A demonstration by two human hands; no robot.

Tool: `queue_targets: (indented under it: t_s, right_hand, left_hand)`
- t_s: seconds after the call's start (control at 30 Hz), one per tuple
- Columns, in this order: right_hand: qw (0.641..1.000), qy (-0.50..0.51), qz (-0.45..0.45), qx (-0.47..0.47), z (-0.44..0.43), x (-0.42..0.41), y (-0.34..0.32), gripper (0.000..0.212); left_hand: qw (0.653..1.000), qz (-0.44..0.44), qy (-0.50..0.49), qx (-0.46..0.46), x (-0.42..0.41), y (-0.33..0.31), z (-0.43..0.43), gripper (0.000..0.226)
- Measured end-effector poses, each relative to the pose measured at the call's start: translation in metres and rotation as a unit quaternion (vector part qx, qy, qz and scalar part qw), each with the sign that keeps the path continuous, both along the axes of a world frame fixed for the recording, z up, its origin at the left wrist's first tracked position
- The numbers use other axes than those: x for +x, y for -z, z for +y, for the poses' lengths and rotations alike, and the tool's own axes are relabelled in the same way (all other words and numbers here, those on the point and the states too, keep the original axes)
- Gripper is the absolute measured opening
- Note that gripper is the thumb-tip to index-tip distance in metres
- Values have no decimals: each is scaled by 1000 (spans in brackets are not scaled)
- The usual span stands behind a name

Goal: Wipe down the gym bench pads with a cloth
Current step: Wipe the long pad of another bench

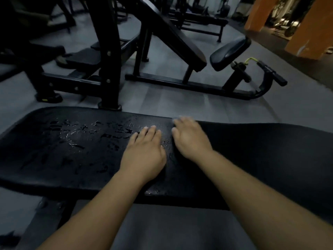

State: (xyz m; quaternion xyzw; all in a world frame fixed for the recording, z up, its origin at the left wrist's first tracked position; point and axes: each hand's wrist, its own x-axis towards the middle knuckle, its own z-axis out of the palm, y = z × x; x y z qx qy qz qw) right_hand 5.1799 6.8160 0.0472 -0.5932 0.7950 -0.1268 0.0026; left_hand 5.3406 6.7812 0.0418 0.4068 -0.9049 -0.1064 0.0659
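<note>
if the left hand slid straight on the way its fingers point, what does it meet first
Only more of the wet black padded bench pad, then its far edge; the left hand lies flat on it. Beyond looks like open grey floor, though depth is unclear.

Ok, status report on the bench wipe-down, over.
Left hand flat on bench pad. Right hand blurred beside it, grip unclear. Droplets cover pad's left half; cloth not clearly seen. Nothing blocks the hands.
</note>
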Motion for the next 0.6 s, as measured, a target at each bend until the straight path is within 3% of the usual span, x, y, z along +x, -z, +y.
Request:
queue_targets:
  t_s: [0.1, 0.17, 0.3, 0.47, 0.6]
  right_hand:
    - [991, -134, -19, -16, 84, 29, 5, 54]
    - [994, -107, -13, -24, 104, -5, 8, 53]
    - [1000, 20, -1, -3, 46, -37, 8, 57]
    - [989, -148, -10, 5, 149, -17, 11, 56]
    - [1000, -18, -20, -12, 109, -92, 9, 61]
  left_hand:
    - [999, 9, -52, 10, -10, -2, 12, 57]
    - [998, 11, -55, 20, -22, -4, 27, 57]
    - [999, 9, -41, -1, -40, -4, 50, 56]
    - [999, -16, -52, -2, -36, -3, 50, 57]
    - [997, -36, -69, -1, -43, -5, 55, 55]
